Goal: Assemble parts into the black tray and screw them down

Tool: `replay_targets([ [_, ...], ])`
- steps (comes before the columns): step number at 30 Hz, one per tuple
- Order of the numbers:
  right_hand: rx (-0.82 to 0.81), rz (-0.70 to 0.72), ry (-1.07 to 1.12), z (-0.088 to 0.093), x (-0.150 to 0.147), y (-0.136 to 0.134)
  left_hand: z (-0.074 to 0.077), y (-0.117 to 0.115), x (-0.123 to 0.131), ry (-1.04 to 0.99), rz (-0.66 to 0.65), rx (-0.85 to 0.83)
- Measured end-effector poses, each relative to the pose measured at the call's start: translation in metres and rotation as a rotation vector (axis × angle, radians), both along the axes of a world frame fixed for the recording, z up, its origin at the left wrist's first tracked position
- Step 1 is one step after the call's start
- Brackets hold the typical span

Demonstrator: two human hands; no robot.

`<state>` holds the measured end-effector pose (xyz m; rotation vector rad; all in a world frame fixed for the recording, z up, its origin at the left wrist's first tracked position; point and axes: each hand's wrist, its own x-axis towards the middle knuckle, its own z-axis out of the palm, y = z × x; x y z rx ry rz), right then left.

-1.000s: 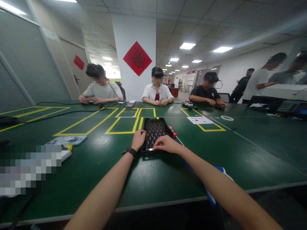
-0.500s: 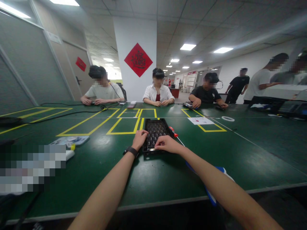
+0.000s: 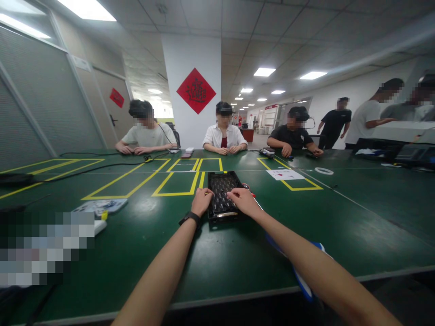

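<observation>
**Right hand (image 3: 242,200) has moved up the black tray (image 3: 217,219), away from its near end**

So half a second ago those fingertips were down by the pale strip (image 3: 226,215) at the tray's near end. Now they're over the right part of the tray, fingers bunched in, and more of the strip shows. Can't tell if anything is pinched in there (way too small). Left hand (image 3: 203,202) is at the tray's left edge, fingers curled in, and I can't tell if it's holding anything either. Dark wristband (image 3: 191,219) on that side.

Tray lies on a big green table (image 3: 142,258), glossy enough to throw back the lights, with a seam across it and yellow tape outlines (image 3: 175,194) all over. A red-handled screwdriver (image 3: 253,195) is just right of the tray, partly behind the right hand. Farther right: a white paper (image 3: 285,174) and a white ring (image 3: 324,171). Something blue and white (image 3: 303,281) pokes out under the right forearm.

Three people (image 3: 224,136) sit across the table, and others stand off to the right. Behind them is a white pillar (image 3: 192,52) with a red diamond sign (image 3: 196,91), under a tiled ceiling with bright panels (image 3: 264,72).
</observation>
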<state>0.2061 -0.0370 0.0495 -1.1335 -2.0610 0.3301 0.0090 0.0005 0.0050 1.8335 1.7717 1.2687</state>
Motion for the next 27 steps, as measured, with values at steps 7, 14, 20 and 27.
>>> replay_targets([
  [7,-0.145,0.054,-0.312,0.011,-0.005,0.047,0.003,-0.003,0.0,0.006,-0.041,-0.023],
  [14,-0.089,0.017,-0.366,-0.001,-0.018,0.073,-0.001,0.0,-0.001,0.031,-0.032,-0.011],
  [20,-0.084,0.061,-0.387,-0.008,-0.03,0.072,-0.004,0.001,-0.003,0.059,-0.028,-0.001],
  [27,-0.098,0.154,-0.241,0.002,-0.035,0.046,-0.002,0.001,-0.003,0.068,-0.026,-0.008],
])
